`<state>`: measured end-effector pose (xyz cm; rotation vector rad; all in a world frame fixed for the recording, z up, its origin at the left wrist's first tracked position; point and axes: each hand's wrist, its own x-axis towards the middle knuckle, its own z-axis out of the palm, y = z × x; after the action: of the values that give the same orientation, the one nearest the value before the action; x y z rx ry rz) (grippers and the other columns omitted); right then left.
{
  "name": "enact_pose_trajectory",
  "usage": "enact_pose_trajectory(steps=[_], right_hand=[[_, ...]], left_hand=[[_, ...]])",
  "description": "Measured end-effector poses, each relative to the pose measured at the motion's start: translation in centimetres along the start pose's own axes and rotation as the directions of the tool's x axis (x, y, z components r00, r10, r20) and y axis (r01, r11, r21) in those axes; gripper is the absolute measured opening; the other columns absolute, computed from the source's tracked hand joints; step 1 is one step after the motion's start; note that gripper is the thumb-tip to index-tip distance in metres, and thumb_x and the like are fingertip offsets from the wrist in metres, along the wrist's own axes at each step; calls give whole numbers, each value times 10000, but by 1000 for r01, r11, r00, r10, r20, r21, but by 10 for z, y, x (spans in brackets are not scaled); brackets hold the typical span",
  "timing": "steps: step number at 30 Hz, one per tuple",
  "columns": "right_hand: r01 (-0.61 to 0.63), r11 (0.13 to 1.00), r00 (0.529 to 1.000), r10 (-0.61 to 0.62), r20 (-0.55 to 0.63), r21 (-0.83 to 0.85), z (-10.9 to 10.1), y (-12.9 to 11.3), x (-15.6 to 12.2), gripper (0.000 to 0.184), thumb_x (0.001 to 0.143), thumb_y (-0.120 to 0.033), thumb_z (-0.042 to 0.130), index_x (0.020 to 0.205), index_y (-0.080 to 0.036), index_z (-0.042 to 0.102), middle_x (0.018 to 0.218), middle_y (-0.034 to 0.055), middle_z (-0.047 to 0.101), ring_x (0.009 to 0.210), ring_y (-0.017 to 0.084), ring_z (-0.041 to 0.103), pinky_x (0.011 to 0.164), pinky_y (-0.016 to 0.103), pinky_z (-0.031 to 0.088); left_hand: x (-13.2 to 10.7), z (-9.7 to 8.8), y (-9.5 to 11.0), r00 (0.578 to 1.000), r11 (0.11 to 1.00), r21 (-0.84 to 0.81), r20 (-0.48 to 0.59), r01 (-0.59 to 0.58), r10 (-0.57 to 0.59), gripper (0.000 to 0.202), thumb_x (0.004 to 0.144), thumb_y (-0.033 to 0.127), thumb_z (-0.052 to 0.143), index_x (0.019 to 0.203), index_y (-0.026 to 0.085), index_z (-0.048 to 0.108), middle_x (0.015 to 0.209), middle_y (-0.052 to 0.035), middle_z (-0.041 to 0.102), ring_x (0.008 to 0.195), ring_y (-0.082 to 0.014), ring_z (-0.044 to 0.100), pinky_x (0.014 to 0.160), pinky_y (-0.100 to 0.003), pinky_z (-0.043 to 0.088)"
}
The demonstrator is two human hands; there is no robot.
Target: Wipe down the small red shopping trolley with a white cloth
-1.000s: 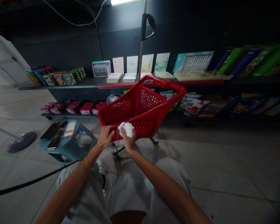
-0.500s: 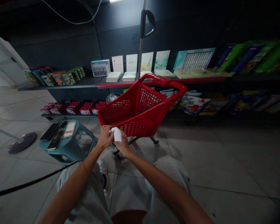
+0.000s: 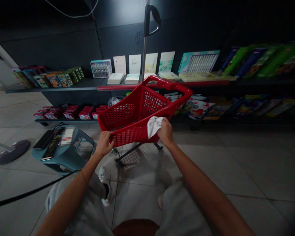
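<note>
A red plastic shopping cart (image 3: 123,114) stands in front of me, its handle toward the upper right. My left hand (image 3: 104,143) grips the near left corner of its basket rim, fingers curled over the edge. In my right hand (image 3: 165,131) is a white cloth (image 3: 153,126), bunched in the fingers and lying against the near side rim of the basket, toward the handle end. The palm side of the right hand is hidden. Nothing can be seen lying in the basket.
Behind the cart runs a dark shelf (image 3: 83,86) with books, boxes and bagged goods on two levels. A grey-blue stool (image 3: 75,154) holding a phone and other items stands at left, beside a round stand base (image 3: 13,152). A black strap (image 3: 34,190) crosses the lower left.
My right hand has moved right and up along the cart's near rim with the cloth, away from my left hand. My left hand stays at the corner. The view has shifted slightly.
</note>
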<state>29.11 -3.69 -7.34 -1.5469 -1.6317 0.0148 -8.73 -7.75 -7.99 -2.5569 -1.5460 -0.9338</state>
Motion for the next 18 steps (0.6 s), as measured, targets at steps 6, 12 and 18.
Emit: enact_pose_trajectory(steps=[6, 12, 18], right_hand=[[-238, 953, 902, 289, -321, 189, -28, 82, 26, 321, 761, -319, 736, 1015, -133, 674, 1033, 173, 724, 886, 230, 652, 857, 365, 528], [-359, 835, 808, 502, -309, 417, 21, 55, 19, 373, 732, -258, 670, 1084, -136, 674, 1145, 163, 748, 1052, 254, 708, 1010, 399, 533], [-415, 725, 839, 539, -77, 550, 86, -24, -34, 286, 827, -311, 581, 1038, -154, 692, 1093, 146, 772, 1087, 252, 722, 1064, 409, 528]], left_hand=[[0, 6, 7, 999, 1000, 4, -23, 25, -25, 187, 934, 261, 551, 1106, 197, 587, 1081, -112, 622, 1102, -292, 534, 997, -453, 491], [2, 11, 28, 994, 994, -50, -48, 99, -101, 217, 908, 297, 585, 1103, 202, 591, 1096, -112, 620, 1148, -304, 521, 1038, -486, 475], [2, 20, 49, 983, 986, -65, -86, 156, -161, 227, 997, 415, 530, 1079, 213, 596, 1109, -105, 626, 1161, -305, 505, 1079, -513, 438]])
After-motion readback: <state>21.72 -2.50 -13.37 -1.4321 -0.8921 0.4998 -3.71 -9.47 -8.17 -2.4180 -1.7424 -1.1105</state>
